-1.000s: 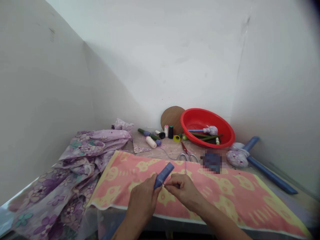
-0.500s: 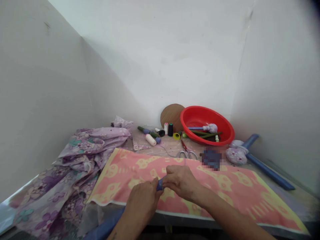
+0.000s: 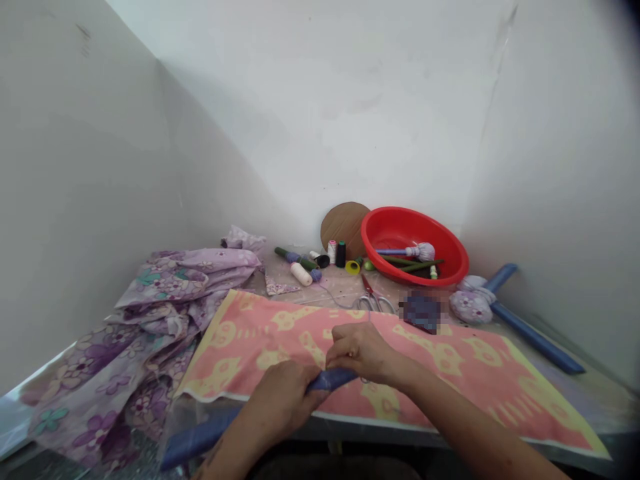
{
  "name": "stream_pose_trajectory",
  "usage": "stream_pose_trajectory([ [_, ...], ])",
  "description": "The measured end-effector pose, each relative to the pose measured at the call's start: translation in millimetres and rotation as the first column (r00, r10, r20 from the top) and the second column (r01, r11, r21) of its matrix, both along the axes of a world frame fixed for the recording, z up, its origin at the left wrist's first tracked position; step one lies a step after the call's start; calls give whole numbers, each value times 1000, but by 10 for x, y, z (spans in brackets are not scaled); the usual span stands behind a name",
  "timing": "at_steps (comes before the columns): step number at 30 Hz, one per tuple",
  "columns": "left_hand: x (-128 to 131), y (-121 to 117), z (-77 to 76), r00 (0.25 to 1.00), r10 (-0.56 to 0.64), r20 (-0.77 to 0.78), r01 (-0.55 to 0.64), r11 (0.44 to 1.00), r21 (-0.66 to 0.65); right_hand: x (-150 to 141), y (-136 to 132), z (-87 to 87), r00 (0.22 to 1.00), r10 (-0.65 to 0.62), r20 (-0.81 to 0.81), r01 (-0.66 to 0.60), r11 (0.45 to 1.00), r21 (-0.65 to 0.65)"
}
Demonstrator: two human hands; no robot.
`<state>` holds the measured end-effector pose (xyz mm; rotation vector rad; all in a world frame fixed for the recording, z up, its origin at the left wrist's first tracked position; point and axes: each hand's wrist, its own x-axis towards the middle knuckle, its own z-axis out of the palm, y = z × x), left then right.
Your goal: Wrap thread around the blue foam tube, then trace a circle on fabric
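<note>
A blue wrapped rod (image 3: 336, 379) lies slantwise above the front of the pink-and-yellow patterned cloth (image 3: 405, 347). My left hand (image 3: 286, 398) is closed round it, and its lower end shows beyond my wrist at the lower left. Over the rod's upper part, my right hand (image 3: 364, 351) has its fingers pinched together. A thin bluish yarn (image 3: 334, 299) runs from a small ball (image 3: 316, 275) past the scissors (image 3: 371, 297) to this hand. My fingers hide how the yarn meets the rod.
Crumpled purple floral fabric (image 3: 165, 307) covers the left side. Thread spools (image 3: 341, 255) stand at the back beside a red basin (image 3: 415, 277) holding sticks. At right lies a blue cross-shaped piece (image 3: 537, 337) with a floral cloth bundle (image 3: 473, 303). A pixelated dark object (image 3: 423, 312) sits behind the cloth.
The rod has tilted and more of its upper part shows, reaching right beneath my right hand. My right hand's fingers have shifted on top of it; the view has shifted slightly.
</note>
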<state>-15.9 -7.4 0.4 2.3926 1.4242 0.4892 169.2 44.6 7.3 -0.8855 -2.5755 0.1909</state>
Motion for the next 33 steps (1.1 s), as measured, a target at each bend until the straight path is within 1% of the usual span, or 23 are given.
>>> stream_pose_trajectory([
  [3, -16, -32, 11, 992, -114, 48, 116, 993, -34, 38, 8, 15, 995, 57, -82, -69, 988, -142],
  [5, -16, -53, 24, 978, -185, 93, 191, 980, -59, 59, 3, 38, 987, 78, -144, -114, 958, -265],
  [8, 2, -77, 62, 953, -258, 159, 277, 954, -113, 85, -6, 57, 968, 64, -244, -174, 868, -464],
  [11, 30, -88, 103, 935, -300, 191, 332, 929, -162, 95, -5, 24, 946, 22, -325, -225, 765, -604],
  [14, 46, -82, 123, 928, -312, 202, 352, 912, -210, 90, 15, -61, 920, -27, -392, -273, 674, -687],
  [16, 45, -73, 127, 921, -315, 227, 366, 899, -238, 83, 33, -124, 899, -71, -433, -298, 626, -721],
  [19, 39, -63, 131, 906, -303, 295, 382, 887, -261, 73, 43, -190, 873, -130, -471, -320, 576, -752],
  [21, 44, -57, 131, 903, -259, 343, 355, 899, -256, 64, 35, -214, 854, -177, -489, -326, 551, -769],
  [23, 58, -48, 123, 904, -182, 388, 290, 927, -240, 48, 22, -238, 819, -235, -523, -332, 550, -767],
  [26, 94, -24, 83, 883, -57, 466, 189, 952, -240, 4, 10, -299, 730, -333, -596, -318, 607, -728],
  [28, 117, -2, 38, 839, 17, 543, 155, 950, -270, -38, 9, -347, 655, -418, -629, -280, 640, -716],
  [30, 133, 26, -17, 783, 91, 616, 143, 937, -320, -83, 3, -381, 590, -483, -647, -252, 651, -716],
  [31, 136, 42, -45, 753, 124, 646, 143, 928, -345, -104, -2, -391, 576, -489, -655, -258, 652, -713],
  [33, 134, 79, -94, 695, 178, 697, 148, 913, -381, -137, -20, -396, 577, -468, -669, -286, 652, -702],
])
